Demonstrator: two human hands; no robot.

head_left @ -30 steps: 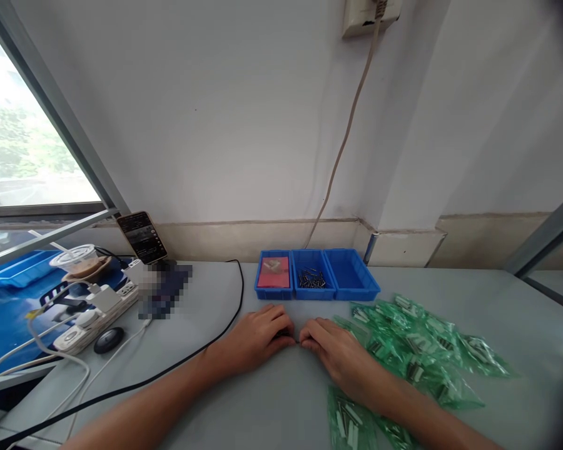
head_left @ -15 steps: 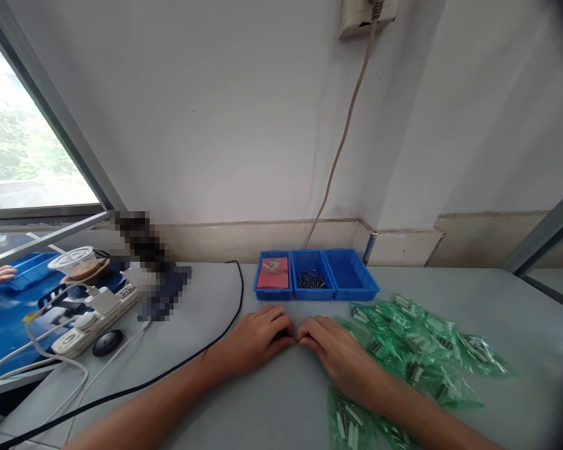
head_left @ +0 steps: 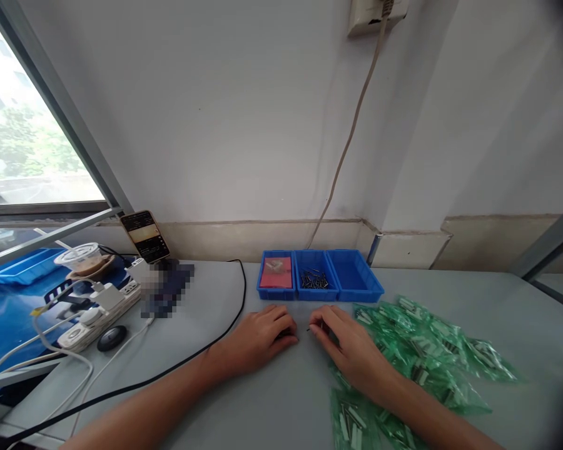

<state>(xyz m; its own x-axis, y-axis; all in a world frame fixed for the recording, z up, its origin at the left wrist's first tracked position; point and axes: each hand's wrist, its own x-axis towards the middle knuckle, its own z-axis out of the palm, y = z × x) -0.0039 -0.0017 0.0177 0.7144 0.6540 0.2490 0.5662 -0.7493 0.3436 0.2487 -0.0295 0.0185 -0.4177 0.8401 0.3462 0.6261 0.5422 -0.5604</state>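
left hand [head_left: 265, 335]: curled, grip can't be told
right hand [head_left: 343, 342]: pinching dark bit [head_left: 308, 329]
bins [head_left: 315, 294]: beyond hands
bags [head_left: 415, 345]: beside right hand

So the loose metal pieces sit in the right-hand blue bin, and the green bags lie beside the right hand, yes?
Not quite: the head view shows the loose metal pieces in the middle blue bin; the green bags do lie beside the right hand.
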